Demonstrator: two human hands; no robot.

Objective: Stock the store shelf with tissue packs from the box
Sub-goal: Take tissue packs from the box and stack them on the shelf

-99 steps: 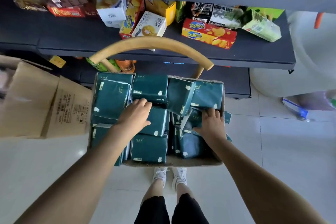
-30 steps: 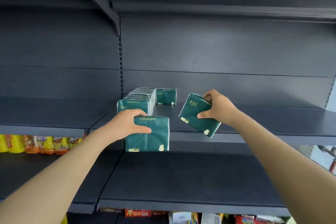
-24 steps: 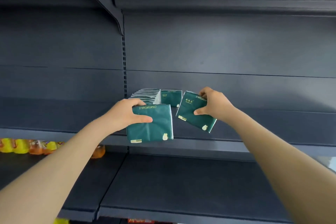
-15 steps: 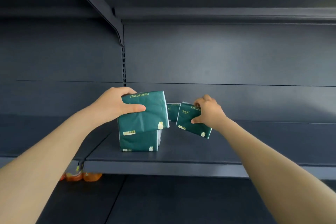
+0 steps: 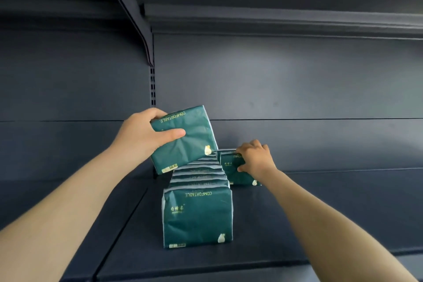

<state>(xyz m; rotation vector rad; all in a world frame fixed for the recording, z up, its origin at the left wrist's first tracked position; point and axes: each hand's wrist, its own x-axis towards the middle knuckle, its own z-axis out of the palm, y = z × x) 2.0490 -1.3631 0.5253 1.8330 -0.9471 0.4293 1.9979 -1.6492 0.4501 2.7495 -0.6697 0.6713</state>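
The left hand's (image 5: 137, 137) gripped pack (image 5: 185, 144) was held above the row (image 5: 198, 215) so the right hand's (image 5: 256, 158) clasped pack (image 5: 231, 173) could be seated.

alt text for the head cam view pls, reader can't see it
A person's left hand holds a dark green plastic tissue pack tilted above a row of matching packs standing on a dark grey metal shelf. Their right hand grips a second green pack beside the row's far end.

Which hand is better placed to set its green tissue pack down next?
Right. The right hand holds its dark green wrapped tissue pack down at the grey shelf, beside the standing row; the left hand holds its tilted pack above it.
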